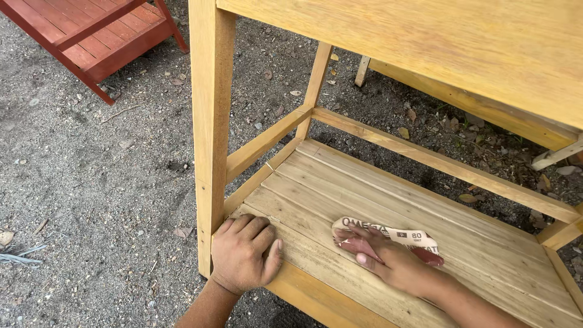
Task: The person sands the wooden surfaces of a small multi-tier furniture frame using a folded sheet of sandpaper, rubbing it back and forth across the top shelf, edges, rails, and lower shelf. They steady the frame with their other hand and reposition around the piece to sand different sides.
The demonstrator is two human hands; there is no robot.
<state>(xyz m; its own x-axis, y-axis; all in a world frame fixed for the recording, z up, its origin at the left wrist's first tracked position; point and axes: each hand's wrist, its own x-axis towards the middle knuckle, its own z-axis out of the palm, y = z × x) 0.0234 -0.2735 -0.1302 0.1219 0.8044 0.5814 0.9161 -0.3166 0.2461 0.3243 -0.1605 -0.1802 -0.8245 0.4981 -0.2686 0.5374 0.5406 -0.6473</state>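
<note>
A bare wooden table frame stands on gravel, and its slatted lower shelf [376, 200] lies below me. My right hand [395, 261] presses a folded sheet of sandpaper [401, 237], reddish underneath with a tan printed back, flat against the shelf slats. My left hand [243, 252] rests palm down on the shelf's near left corner, beside the front leg [209, 121], and holds nothing. The yellowish tabletop [455, 42] overhangs the upper right of the view.
A red-painted slatted wooden piece [97, 33] sits on the ground at the upper left. Another pale wooden frame [480, 103] lies behind the table at the right. Gravel with dry leaves [91, 182] surrounds everything.
</note>
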